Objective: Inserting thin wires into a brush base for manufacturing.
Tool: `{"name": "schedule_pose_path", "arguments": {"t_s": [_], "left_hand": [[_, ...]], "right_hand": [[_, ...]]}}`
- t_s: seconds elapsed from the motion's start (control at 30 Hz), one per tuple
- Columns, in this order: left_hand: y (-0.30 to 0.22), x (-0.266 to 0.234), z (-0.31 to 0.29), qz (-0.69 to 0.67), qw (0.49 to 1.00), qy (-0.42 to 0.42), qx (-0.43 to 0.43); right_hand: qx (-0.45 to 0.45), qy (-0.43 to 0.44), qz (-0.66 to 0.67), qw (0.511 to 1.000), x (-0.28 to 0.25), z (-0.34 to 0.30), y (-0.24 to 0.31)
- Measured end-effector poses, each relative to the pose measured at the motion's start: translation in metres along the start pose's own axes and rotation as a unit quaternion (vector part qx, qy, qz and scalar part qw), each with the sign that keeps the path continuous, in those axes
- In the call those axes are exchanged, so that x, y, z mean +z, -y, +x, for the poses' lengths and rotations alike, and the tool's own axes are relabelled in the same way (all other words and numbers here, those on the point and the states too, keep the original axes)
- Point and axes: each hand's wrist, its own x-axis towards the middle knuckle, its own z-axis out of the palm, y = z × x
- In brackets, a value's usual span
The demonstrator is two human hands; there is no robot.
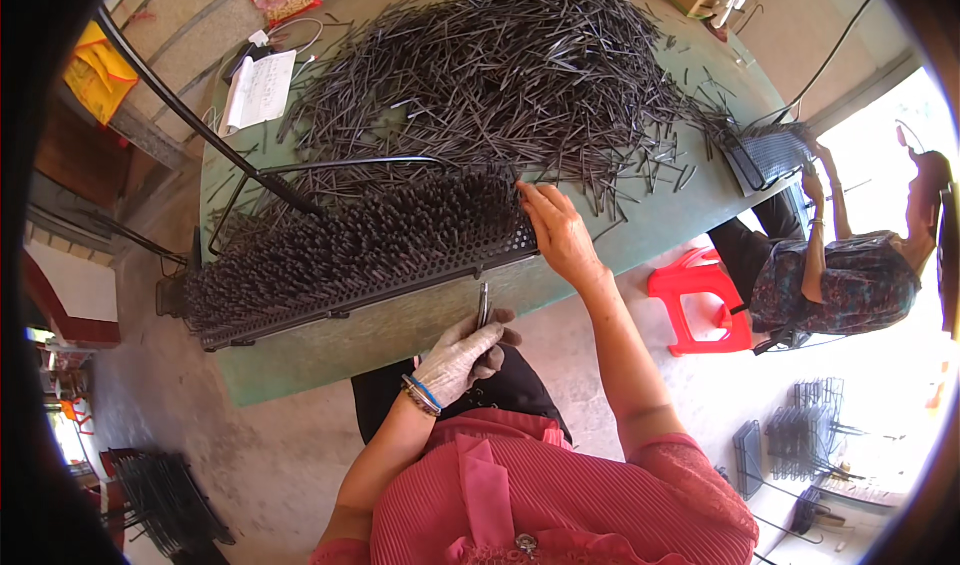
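Note:
A long black perforated metal rack lies along the near edge of the table, packed with upright short black strips. At the rack's right end, my bare right hand has its fingertips pinched together by the last strips; what they hold is too small to make out. My left hand, in a pale knitted glove, is closed around a slim shiny metal tool just below the table edge. Its working end points up toward the rack; its exact kind is hidden by the fingers.
A big heap of loose black strips covers the back of the green table. A notebook and cable lie at the left. To the right, another person works at a similar rack, near a red stool.

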Motion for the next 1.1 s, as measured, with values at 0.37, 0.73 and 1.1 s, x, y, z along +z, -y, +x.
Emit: {"name": "schedule_pose_path", "arguments": {"t_s": [0.37, 0.73, 1.1], "left_hand": [[-0.006, 0.002, -0.003, -0.058, 0.997, 0.021, 0.041], [-0.005, 0.002, -0.006, -0.001, 0.998, 0.005, 0.060], [0.006, -0.009, 0.001, 0.091, 0.988, -0.081, 0.100]], "right_hand": [[0.098, 0.000, 0.086, 0.991, -0.011, -0.019, 0.038], [0.358, 0.147, 0.451, 0.804, 0.005, -0.055, 0.066], [0.362, 0.079, 0.391, 0.842, 0.008, -0.048, 0.062]]}}
